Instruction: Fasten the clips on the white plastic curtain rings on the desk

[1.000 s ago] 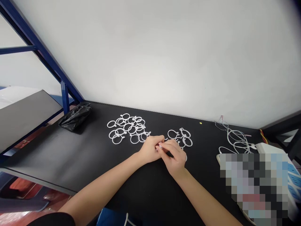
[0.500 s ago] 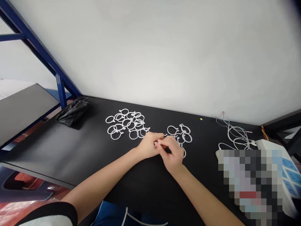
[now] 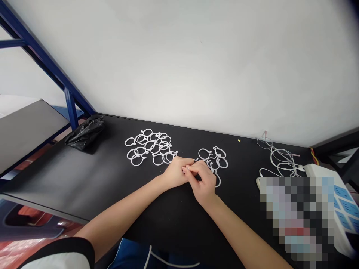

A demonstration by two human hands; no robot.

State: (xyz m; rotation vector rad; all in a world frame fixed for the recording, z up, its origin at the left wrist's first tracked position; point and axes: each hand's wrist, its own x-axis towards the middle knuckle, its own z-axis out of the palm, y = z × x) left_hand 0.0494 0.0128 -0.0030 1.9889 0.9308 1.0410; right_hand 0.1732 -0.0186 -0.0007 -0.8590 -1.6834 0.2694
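Both my hands meet over the middle of a black table (image 3: 92, 175). My left hand (image 3: 176, 172) and my right hand (image 3: 204, 182) are closed in a pinch on one small white plastic ring (image 3: 188, 169), mostly hidden by my fingers. A larger pile of several white rings (image 3: 148, 147) lies just beyond my left hand. A smaller cluster of white rings (image 3: 214, 158) lies just beyond my right hand, one ring partly under it.
A crumpled black plastic bag (image 3: 85, 133) sits at the table's far left. White cables (image 3: 282, 160) coil at the right by a white power strip (image 3: 340, 194). A blue metal frame (image 3: 45, 63) rises at the left. A white wall backs the table.
My hands stay pinched together on the ring with only small finger shifts. The view has tilted slightly, so everything sits a little lower-left to higher in frame.
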